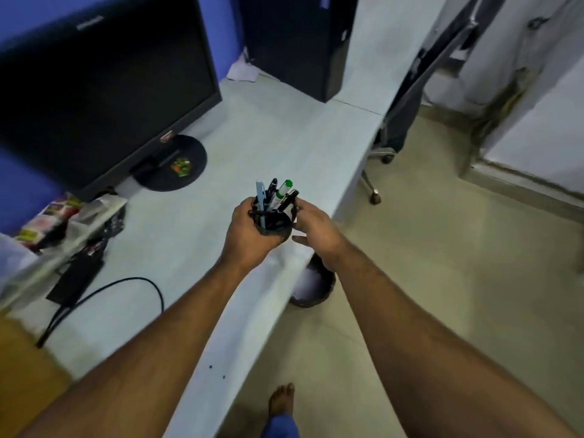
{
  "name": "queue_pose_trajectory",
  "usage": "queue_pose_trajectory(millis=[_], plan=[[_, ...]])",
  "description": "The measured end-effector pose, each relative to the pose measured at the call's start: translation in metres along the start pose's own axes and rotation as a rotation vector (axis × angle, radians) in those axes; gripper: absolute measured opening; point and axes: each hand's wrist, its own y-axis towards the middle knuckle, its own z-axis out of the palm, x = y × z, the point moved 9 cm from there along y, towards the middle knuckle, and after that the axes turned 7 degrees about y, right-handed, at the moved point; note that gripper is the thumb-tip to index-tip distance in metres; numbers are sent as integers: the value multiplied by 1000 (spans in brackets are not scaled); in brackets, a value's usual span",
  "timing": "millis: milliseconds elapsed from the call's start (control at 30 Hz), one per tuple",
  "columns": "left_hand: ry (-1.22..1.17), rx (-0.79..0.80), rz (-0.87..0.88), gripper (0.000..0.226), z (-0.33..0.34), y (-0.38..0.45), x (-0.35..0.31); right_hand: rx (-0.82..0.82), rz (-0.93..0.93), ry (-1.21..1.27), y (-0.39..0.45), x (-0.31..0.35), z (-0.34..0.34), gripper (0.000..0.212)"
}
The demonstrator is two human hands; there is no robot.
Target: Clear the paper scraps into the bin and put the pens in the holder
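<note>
Gripping a black mesh pen holder (274, 216) from below, the left hand (249, 230) curls its fingers tight around the cup, held in the air above the desk's front edge. The right hand (316, 229) touches the holder's far side, fingers loosely bent. Several pens (278, 196) stand inside, tips fanned upward. The pale desk (252, 147) lies bare beside them. On the floor against the desk edge sits a dark bin (316, 287) holding white paper.

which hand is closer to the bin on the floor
Right. The right hand is almost directly above the bin by the desk edge; the left hand, gripping the pen holder, is further over the desk.
</note>
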Motion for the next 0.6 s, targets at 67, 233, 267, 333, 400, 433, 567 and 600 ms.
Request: queue_pose_trajectory(millis=[67, 233, 267, 333, 400, 433, 567, 600], plan=[[11, -19, -62, 49, -14, 12, 32, -7, 46, 20, 22, -9, 20, 48], [36, 6, -182, 55, -27, 30, 93, -3, 135, 30, 54, -32, 55, 53], [45, 17, -204, 63, -28, 32, 100, -20, 152, 48, 57, -36, 56, 54], [102, 28, -225, 75, -31, 32, 100, -42, 170, 86, 57, -39, 55, 54], [118, 8, -251, 89, -32, 29, 94, -87, 194, 145, 54, -41, 51, 49], [123, -19, -269, 98, -36, 24, 89, -138, 199, 157, 47, -38, 48, 47], [227, -121, -391, 100, -49, -3, 70, -365, 129, 142, 16, -24, 27, 31], [261, -156, -430, 90, -54, -15, 64, -394, 104, 137, 1, -17, 22, 25]])
